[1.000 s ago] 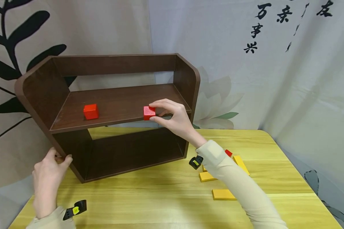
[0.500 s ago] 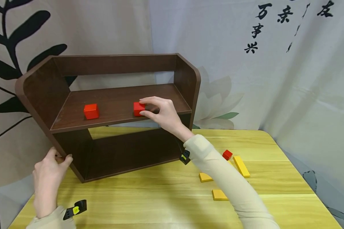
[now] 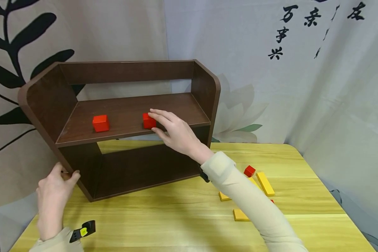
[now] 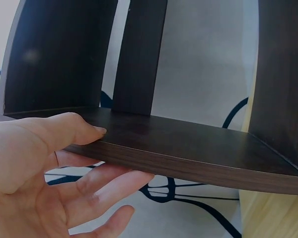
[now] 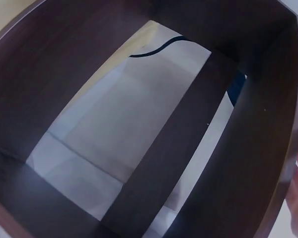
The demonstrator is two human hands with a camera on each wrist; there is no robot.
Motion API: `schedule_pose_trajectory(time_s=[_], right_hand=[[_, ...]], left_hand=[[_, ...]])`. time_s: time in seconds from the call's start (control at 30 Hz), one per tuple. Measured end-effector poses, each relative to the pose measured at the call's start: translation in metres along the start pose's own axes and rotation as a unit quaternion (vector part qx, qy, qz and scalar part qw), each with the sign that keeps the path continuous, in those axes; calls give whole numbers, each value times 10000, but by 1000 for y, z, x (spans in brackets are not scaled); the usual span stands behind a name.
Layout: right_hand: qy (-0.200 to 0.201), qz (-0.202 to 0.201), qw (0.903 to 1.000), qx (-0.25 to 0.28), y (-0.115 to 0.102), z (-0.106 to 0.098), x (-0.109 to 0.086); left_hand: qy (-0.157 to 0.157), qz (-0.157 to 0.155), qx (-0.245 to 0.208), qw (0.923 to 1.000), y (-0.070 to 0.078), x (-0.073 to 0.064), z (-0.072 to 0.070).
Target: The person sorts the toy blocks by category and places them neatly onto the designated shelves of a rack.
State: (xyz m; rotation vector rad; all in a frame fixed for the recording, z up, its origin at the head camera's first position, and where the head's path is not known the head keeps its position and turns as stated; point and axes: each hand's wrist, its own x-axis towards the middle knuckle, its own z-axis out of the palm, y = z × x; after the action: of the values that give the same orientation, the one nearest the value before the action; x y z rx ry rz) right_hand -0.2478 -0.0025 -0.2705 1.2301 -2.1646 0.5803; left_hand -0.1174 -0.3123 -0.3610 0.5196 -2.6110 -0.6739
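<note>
A dark brown two-tier shelf [image 3: 130, 135] stands on the table. My left hand [image 3: 54, 196] grips the lower front edge of its left side panel. In the left wrist view, the thumb [image 4: 84, 130] lies on one face of the panel and the fingers [image 4: 114, 191] reach behind it. On the upper tier, a red block [image 3: 148, 120] sits near the front, right of the middle. My right hand [image 3: 177, 134] is at that block's right side, fingers spread and partly covering it; contact is unclear. Another red block [image 3: 100, 123] sits farther left on the same tier.
Right of the shelf on the wooden table [image 3: 176, 224], a red block [image 3: 249, 171] and several yellow blocks [image 3: 265, 183] lie partly behind my right sleeve [image 3: 249, 196]. A printed curtain [image 3: 255, 87] hangs behind.
My right hand has carried the red block leftward along the upper tier, and its fingers have since straightened and loosened around it. The left hand stays on the side panel.
</note>
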Motion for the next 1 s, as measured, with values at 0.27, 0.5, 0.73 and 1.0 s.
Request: schedule_pose_trajectory(time_s=[0.27, 0.5, 0.73, 1.0], right_hand=[[394, -704, 9929, -871, -4, 10, -6], [-128, -605, 9935, -960, -16, 15, 7], [-562, -653, 9906, -1058, -28, 20, 20], [-654, -661, 9913, -928, -30, 23, 26]], left_hand=[[-1, -2, 2, 10000, -1, 1, 1], [-14, 39, -19, 10000, -3, 3, 2], [-71, -10, 48, 10000, -3, 3, 2], [-9, 29, 51, 10000, -1, 2, 1]])
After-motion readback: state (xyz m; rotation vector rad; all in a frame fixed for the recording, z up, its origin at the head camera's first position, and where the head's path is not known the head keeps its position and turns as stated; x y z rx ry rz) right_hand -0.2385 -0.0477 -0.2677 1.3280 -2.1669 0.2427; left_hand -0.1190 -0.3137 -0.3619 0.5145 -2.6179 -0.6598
